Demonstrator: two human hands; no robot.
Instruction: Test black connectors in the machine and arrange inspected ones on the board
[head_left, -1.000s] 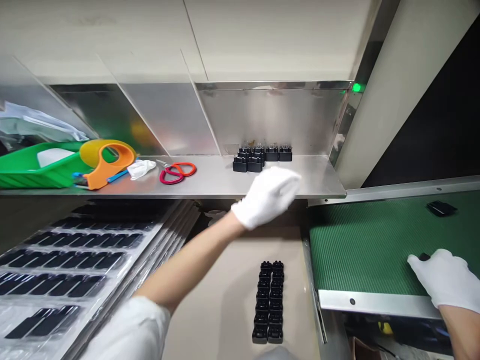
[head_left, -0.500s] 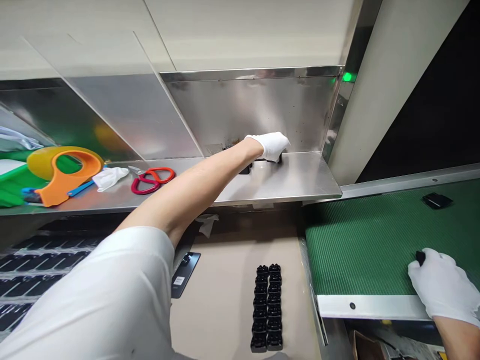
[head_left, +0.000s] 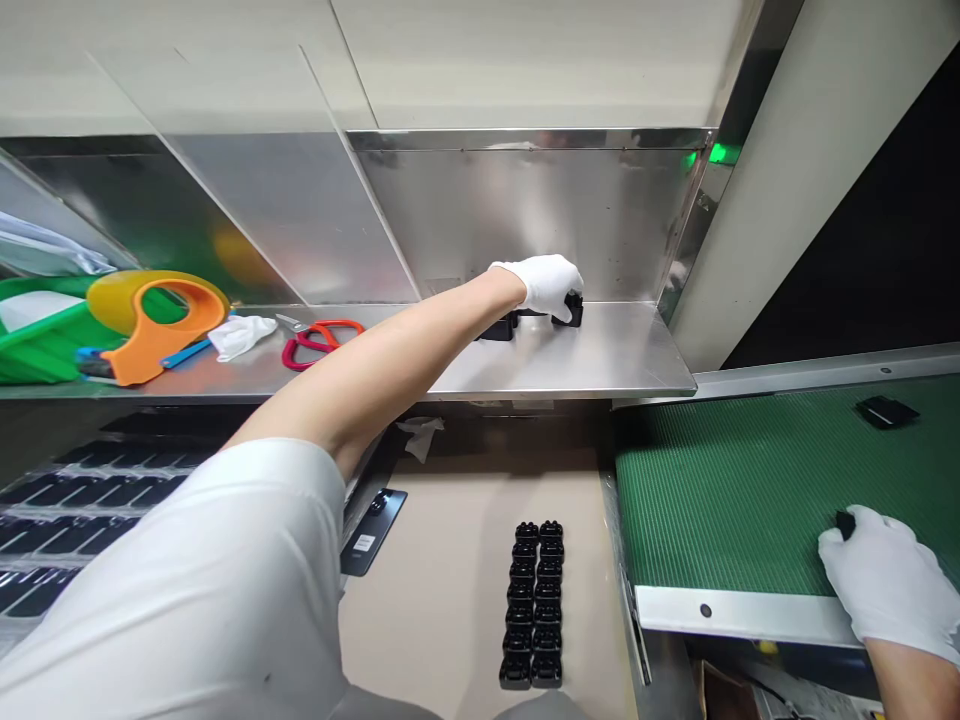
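My left hand (head_left: 549,285), in a white glove, reaches over the steel shelf with its fingers closed on a small black block (head_left: 568,312) at the shelf surface. Just left of it sits another black block (head_left: 501,328), partly behind my forearm. My right hand (head_left: 889,575), also gloved, is over the near edge of the green conveyor belt (head_left: 720,500). A small black piece (head_left: 845,523) pokes out by its thumb; the rest is hidden. Two columns of glossy black parts (head_left: 533,605) stand on the beige work surface (head_left: 427,620) below the shelf.
Along the shelf (head_left: 630,365) lie red scissors (head_left: 321,342), a crumpled white cloth (head_left: 241,335), an orange tape dispenser (head_left: 169,330) and a green bin (head_left: 45,345). A dark phone back panel (head_left: 373,532) and trays of dark panels (head_left: 82,490) are left. A black piece (head_left: 887,411) rests on the belt.
The view has shifted slightly. My left hand has turned a little on the shelf, so the block under its fingers shows more clearly. My right hand has hardly moved.
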